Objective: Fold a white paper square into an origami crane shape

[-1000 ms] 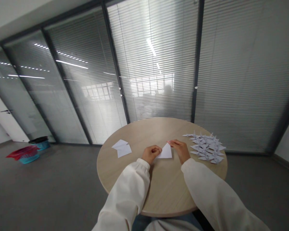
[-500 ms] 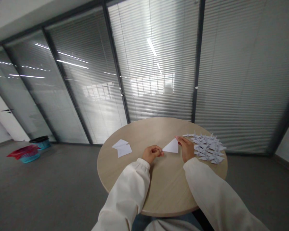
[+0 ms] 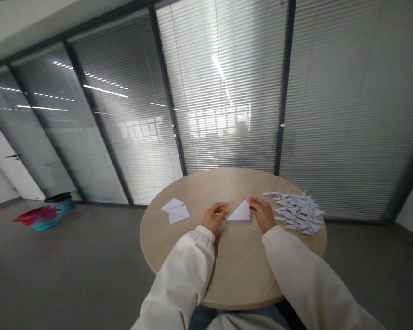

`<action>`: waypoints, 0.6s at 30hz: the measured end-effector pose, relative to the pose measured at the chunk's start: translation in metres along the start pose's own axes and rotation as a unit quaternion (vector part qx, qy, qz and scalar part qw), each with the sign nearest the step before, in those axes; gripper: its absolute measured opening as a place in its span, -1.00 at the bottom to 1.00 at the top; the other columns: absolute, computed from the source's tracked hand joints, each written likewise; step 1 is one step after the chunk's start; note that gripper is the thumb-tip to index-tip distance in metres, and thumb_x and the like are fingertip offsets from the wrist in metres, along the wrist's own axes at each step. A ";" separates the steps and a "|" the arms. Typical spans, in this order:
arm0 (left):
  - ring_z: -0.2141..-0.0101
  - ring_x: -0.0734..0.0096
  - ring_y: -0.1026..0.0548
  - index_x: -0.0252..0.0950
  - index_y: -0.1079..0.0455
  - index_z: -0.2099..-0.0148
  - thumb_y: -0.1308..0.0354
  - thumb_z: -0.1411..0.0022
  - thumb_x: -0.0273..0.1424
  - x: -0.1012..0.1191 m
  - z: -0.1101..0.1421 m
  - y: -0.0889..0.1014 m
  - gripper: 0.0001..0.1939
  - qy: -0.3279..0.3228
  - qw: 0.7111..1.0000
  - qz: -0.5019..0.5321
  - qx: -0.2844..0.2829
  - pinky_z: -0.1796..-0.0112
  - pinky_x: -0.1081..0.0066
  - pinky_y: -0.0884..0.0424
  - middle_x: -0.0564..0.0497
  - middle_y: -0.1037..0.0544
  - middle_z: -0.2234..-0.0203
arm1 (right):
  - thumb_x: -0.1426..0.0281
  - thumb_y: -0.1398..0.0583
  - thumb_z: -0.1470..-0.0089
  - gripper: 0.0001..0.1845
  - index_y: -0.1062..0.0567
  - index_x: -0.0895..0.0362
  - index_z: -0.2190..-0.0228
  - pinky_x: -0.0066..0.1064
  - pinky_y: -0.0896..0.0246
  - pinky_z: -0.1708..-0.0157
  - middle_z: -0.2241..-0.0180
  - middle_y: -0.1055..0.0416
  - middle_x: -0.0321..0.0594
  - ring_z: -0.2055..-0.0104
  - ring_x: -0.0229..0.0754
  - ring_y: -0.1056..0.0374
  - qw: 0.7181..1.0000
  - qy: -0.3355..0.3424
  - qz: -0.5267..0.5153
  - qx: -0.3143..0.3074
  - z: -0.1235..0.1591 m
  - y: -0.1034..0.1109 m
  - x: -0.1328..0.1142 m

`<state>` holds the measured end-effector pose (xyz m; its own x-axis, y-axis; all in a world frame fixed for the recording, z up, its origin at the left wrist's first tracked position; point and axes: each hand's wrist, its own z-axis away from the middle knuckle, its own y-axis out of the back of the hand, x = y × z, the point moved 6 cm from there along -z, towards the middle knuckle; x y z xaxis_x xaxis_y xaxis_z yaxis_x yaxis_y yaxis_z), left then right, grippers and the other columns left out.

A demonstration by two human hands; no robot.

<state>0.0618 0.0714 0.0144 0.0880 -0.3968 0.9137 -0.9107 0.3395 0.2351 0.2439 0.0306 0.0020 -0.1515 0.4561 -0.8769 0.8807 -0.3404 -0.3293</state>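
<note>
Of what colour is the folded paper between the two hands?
The folded paper is white; it shows best in the head view.

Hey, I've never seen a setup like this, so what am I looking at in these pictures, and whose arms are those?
There's no machine here: the arms, in pale sleeves, belong to a person working bare-handed. The pictures come from one camera worn on that person's head, looking forward and down, so you see roughly what they see.

In front is a round wooden table. The right hand holds a white paper triangle near its top corner. The left hand is at the triangle's other end; whether it touches is too small to tell.

On the table's left lies some loose white paper; on its right, a cluster of pointed folded paper shapes. Behind are glass panels with blinds, and blue tubs stand on the floor at left.
</note>
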 end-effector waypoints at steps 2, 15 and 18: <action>0.27 0.33 -0.45 -0.32 -0.37 0.15 -0.20 0.08 -0.21 0.003 0.001 -0.004 -0.57 -0.012 1.000 -0.012 -0.025 0.31 0.43 -0.35 -0.08 -0.52 0.32 | 0.16 -0.25 0.25 -0.63 -0.54 0.20 0.44 -0.41 -0.22 0.38 0.41 -0.46 -0.18 0.36 -0.18 -0.32 1.000 -0.005 0.007 -0.021 0.004 -0.007 -0.002; 0.61 0.53 -0.33 -0.40 -0.46 0.43 -0.21 0.19 -0.08 -0.010 0.007 -0.016 -0.57 0.055 0.995 0.002 -0.085 0.56 0.54 -0.24 0.04 -0.45 0.63 | 0.20 -0.27 0.32 -0.70 -0.53 0.18 0.54 -0.45 -0.10 0.55 0.59 -0.43 -0.29 0.54 -0.22 -0.26 0.978 -0.073 0.101 -0.168 0.021 -0.032 0.012; 0.62 0.55 -0.31 -0.40 -0.46 0.46 -0.20 0.18 -0.08 -0.006 0.008 -0.015 -0.58 0.045 0.996 -0.019 -0.081 0.58 0.55 -0.19 0.05 -0.44 0.65 | 0.21 -0.27 0.31 -0.73 -0.51 0.18 0.59 -0.47 -0.06 0.58 0.63 -0.40 -0.31 0.58 -0.26 -0.21 0.977 -0.055 0.127 -0.165 0.021 -0.032 0.013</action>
<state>0.0719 0.0615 0.0030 0.1640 -0.3359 0.9275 -0.8296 0.4617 0.3139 0.2039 0.0304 -0.0065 0.0587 0.2949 -0.9537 0.9900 -0.1400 0.0176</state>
